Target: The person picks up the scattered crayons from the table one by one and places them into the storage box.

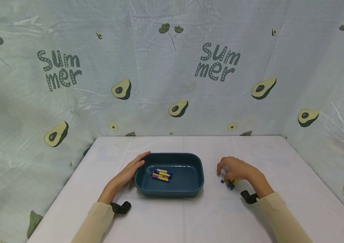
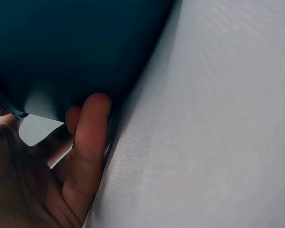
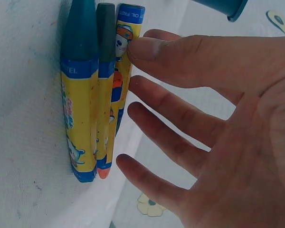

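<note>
A dark teal tray [image 1: 169, 193] stands on the table, several oil pastels [image 1: 161, 175] in yellow and purple-blue wrappers lying toward its left side. My left hand [image 1: 131, 171] holds the tray's left end, thumb over the rim; in the left wrist view its lower fingers [image 2: 92, 128] touch the outer wall. To the right of the tray, my right hand [image 1: 235, 168] reaches down over loose oil pastels [image 1: 232, 184]. The right wrist view shows a teal pastel [image 3: 79, 118], a dark green one [image 3: 106, 71] and another [image 3: 130, 21], whose side the thumb [image 3: 154, 50] overlaps. The other fingers are spread.
A pale cloth covers the table [image 1: 220, 216]. Behind and beside it hangs a curtain [image 1: 147, 67] printed with avocados and lettering. Each wrist carries a black camera mount, the left one [image 1: 121, 207] close to the tray's near-left corner.
</note>
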Motion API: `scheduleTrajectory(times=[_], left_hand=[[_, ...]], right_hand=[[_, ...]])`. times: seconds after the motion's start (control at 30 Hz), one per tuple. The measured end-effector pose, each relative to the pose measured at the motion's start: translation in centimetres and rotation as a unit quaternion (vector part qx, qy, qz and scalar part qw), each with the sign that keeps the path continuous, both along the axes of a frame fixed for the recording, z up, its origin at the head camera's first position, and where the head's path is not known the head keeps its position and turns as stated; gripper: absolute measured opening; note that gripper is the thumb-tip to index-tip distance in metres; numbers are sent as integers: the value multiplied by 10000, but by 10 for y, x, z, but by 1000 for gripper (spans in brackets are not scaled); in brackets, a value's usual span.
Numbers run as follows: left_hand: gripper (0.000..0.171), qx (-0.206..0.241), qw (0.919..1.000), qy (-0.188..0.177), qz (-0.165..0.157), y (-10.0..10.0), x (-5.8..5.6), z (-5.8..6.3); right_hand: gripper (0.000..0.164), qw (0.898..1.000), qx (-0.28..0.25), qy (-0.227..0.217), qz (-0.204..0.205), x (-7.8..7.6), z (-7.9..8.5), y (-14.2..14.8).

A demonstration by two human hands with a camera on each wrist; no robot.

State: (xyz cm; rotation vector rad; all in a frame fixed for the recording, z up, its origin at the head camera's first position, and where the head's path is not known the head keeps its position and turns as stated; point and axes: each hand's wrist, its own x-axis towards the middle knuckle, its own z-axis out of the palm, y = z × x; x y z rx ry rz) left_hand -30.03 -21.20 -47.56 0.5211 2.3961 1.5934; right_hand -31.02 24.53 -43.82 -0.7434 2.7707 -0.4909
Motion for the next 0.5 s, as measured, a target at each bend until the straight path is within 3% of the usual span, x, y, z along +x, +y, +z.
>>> scheduleTrajectory(times=[0.37, 0.5], left_hand=[[51, -24, 10000, -27, 79, 0, -1, 0], [52, -48, 10000, 3, 43, 0, -1, 0]], right_hand=[[17, 9996, -162, 209, 120, -4, -5, -2], [22, 9998, -162, 119, 44, -2, -4, 0]])
